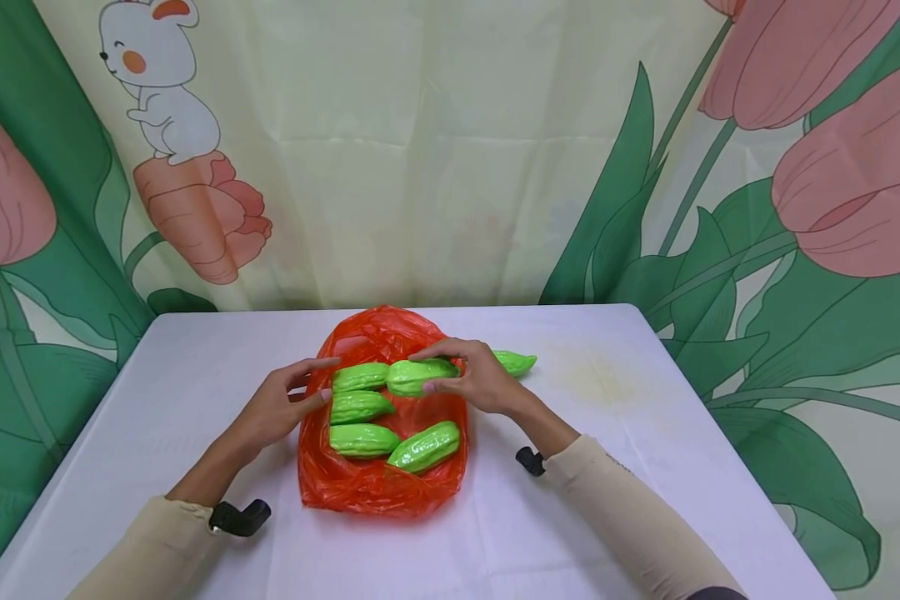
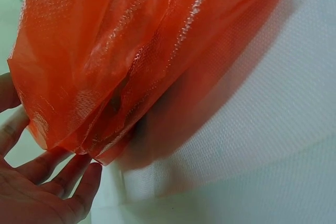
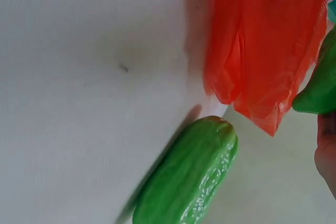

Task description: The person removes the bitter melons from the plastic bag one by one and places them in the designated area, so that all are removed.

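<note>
A red plastic bag lies with its mouth wide in the head view, several green bitter melons inside it. At the bag's left rim is my left hand, holding the edge loosely with thumb and index finger over it. The left wrist view shows the other fingers against the bag's outside. My right hand pinches a bitter melon between thumb and fingers above the bag's upper right part. In the right wrist view that held bitter melon shows only partly, at the right edge.
Another bitter melon lies on the white tabletop just right of the bag, partly behind my right hand. A printed curtain hangs behind the table's far edge. Black wrist cameras sit at both sleeves.
</note>
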The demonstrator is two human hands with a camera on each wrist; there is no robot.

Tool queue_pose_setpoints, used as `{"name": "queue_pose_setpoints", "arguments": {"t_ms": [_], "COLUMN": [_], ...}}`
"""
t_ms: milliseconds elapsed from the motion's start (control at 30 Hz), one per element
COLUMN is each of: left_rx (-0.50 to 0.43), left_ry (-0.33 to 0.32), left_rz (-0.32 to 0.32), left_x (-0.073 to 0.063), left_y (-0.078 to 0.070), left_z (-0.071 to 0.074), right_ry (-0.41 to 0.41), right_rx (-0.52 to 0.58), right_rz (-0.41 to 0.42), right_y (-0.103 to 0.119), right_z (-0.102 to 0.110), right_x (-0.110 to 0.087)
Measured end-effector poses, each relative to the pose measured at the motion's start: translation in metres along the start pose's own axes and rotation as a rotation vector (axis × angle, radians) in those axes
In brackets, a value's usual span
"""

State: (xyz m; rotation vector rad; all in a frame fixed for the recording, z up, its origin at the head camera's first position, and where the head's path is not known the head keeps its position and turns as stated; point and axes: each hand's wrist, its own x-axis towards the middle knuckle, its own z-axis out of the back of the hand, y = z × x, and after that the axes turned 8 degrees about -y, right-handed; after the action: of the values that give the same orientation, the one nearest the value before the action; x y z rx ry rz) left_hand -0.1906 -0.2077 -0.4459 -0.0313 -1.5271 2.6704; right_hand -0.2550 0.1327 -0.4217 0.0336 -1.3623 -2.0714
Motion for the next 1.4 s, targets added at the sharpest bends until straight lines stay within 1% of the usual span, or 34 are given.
{"name": "queue_pose_setpoints", "arguments": {"t_ms": [200,433,667,867,1100,1267,1400], "left_rx": [-0.003,0.002,0.000,-0.010,-0.013,-0.010,-0.002], "left_ry": [-0.003,-0.006,-0.004,-0.006,-0.005,-0.006,-0.009], "left_rz": [0.004,0.008,0.021,0.011,0.008,0.000,-0.005], "left_x": [-0.002,-0.002,-0.002,-0.002,-0.002,-0.001,0.000], "left_y": [0.001,0.002,0.001,0.001,0.001,0.001,0.001], "left_z": [0.000,-0.001,-0.001,-0.002,-0.002,-0.002,-0.002], "right_ry": [-0.028,-0.070,-0.103,-0.127,-0.165,-0.184,-0.198], "right_rx": [-0.005,-0.045,-0.076,-0.100,-0.111,-0.149,-0.171], "right_rz": [0.001,-0.046,-0.080,-0.099,-0.098,-0.119,-0.121], "right_y": [-0.001,-0.004,-0.013,-0.021,-0.025,-0.029,-0.034], "right_z": [0.009,0.022,0.036,0.047,0.061,0.074,0.082], "right_x": [-0.003,-0.010,-0.017,-0.024,-0.031,-0.037,-0.042]}}
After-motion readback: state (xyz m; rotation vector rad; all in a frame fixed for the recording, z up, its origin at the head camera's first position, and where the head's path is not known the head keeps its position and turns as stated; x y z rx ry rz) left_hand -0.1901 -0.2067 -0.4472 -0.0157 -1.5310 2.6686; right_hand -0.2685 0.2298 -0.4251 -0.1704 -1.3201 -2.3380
